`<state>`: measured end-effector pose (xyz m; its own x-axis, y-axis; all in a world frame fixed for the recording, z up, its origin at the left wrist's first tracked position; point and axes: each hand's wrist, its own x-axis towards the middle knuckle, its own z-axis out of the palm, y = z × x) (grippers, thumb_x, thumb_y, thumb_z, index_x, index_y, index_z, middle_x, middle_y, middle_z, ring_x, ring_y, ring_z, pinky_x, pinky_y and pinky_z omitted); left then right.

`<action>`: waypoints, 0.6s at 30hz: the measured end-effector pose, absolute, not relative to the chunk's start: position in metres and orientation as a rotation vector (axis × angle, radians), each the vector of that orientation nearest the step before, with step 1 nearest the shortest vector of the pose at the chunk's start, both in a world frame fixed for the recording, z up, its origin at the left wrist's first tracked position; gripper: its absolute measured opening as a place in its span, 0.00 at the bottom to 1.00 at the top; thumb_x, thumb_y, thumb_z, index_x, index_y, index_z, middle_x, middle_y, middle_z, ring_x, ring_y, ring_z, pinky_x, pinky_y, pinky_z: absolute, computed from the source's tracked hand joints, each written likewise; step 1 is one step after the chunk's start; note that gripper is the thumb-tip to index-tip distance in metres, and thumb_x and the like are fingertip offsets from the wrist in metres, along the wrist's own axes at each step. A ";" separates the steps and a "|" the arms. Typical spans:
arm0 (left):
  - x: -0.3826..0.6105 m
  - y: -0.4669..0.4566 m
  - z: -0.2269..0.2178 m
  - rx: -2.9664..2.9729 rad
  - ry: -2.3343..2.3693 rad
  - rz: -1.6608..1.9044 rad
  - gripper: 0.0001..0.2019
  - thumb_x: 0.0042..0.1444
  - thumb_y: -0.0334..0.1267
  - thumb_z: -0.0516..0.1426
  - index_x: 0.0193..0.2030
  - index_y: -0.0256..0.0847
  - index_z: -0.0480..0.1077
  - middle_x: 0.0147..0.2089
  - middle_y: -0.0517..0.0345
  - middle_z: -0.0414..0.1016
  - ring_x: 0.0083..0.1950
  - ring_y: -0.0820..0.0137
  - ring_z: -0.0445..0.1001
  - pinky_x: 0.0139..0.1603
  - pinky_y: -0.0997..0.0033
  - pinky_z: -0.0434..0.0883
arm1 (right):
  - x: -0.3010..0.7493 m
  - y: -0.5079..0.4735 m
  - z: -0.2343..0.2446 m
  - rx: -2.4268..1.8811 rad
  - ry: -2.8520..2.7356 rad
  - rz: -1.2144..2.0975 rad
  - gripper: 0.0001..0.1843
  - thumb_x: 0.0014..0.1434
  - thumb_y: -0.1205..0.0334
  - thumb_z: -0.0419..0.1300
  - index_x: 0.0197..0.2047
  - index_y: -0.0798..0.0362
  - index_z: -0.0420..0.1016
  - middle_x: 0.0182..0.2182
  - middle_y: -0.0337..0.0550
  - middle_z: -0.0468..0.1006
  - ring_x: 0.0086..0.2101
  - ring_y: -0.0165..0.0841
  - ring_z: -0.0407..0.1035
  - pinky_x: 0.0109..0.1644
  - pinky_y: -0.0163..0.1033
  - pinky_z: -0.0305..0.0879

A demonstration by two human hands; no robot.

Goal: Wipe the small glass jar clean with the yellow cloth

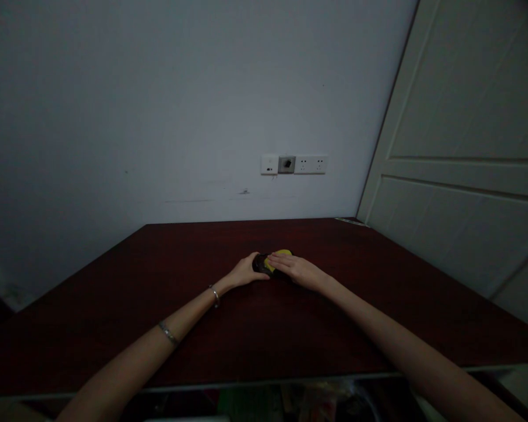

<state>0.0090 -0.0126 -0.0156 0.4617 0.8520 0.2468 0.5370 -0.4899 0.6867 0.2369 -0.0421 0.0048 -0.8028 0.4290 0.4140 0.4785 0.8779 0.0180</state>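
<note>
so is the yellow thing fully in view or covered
Partly covered: the right hand lies across the yellow thing, with some yellow showing.

We reach both arms forward across the near edge of the surface [264, 343], left arm [145, 351] and right arm [391, 331] slanting inward. Our left hand [244, 271] curves, thumb apart from the fingers; our right hand [303, 272] lies palm down, fingers outstretched leftward.

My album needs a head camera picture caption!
Left hand around a dark object, right hand on something yellow, red table below.
</note>
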 end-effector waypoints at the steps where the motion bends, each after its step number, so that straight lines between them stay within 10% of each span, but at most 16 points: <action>1: 0.009 -0.013 -0.016 2.187 1.158 0.788 0.39 0.36 0.50 0.65 0.55 0.35 0.59 0.50 0.46 0.71 0.50 0.59 0.70 0.50 0.61 0.67 | 0.238 -0.041 0.003 -0.668 -2.638 -0.179 0.28 0.57 0.78 0.48 0.61 0.55 0.57 0.59 0.51 0.61 0.60 0.36 0.53 0.62 0.47 0.54; 18: 0.013 -0.019 -0.011 2.118 1.185 0.809 0.37 0.36 0.47 0.65 0.54 0.37 0.61 0.49 0.47 0.72 0.50 0.57 0.71 0.52 0.60 0.66 | 0.264 -0.031 -0.015 -0.870 -2.354 -0.157 0.41 0.48 0.83 0.45 0.64 0.50 0.50 0.60 0.48 0.60 0.59 0.37 0.55 0.61 0.49 0.58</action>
